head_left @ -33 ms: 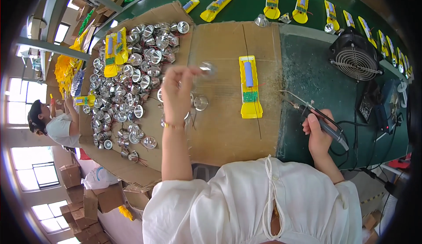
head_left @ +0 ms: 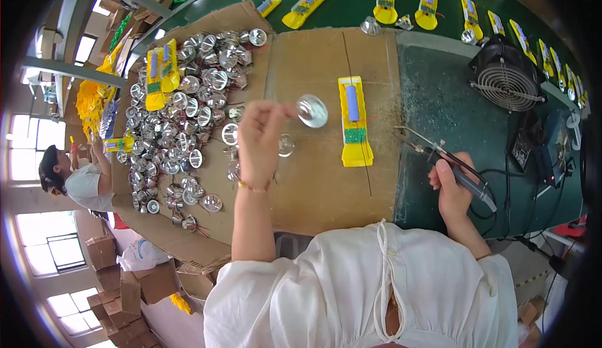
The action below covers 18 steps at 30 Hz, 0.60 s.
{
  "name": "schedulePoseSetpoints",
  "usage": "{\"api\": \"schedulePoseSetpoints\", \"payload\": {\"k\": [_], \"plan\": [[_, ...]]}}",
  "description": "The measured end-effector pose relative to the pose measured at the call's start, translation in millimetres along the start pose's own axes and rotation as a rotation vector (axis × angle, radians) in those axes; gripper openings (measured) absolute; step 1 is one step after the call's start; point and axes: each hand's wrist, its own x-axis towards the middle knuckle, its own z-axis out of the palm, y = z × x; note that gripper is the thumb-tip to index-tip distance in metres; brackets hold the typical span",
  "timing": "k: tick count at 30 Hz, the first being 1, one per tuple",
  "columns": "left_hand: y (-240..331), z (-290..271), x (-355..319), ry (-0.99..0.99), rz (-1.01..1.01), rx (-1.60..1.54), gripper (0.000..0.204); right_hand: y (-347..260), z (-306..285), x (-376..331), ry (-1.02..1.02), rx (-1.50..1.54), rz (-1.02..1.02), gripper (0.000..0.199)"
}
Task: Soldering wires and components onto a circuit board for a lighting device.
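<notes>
Pinched in the fingers of my left hand (head_left: 261,141) is a shiny lamp reflector cup (head_left: 312,111), held above the cardboard sheet (head_left: 307,191). Just right of it lies a yellow flashlight housing (head_left: 357,154) with a blue cylindrical battery (head_left: 352,103) and a green circuit board (head_left: 355,135). Thin dark wires stick out from its top and bottom. My right hand (head_left: 453,188) is closed round the grey handle of a soldering iron (head_left: 471,185), its tip pointing left toward the housing but apart from it. Another reflector cup (head_left: 286,145) lies beside my left hand.
A big pile of reflector cups (head_left: 182,128) covers the left side, with yellow housings (head_left: 161,75) on it. A black fan (head_left: 506,78) and a blue soldering station (head_left: 552,150) stand at right. Several housings line the far edge. Another person (head_left: 84,175) works at far left.
My left hand has moved slightly right and down, bringing the reflector cup closer to the yellow housing. My right hand keeps the soldering iron in nearly the same place.
</notes>
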Motion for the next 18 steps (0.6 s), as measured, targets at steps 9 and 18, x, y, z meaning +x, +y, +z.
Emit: {"api": "schedulePoseSetpoints", "payload": {"k": [9,18], "plan": [[-27,50,-48,-0.115,-0.361,-0.018,0.017,3,29,-3,-0.227,-0.146,-0.155,0.012],[-37,58,-50,-0.097,-0.172,0.204,0.015,7,45,2,-0.190,-0.064,-0.034,0.012]]}}
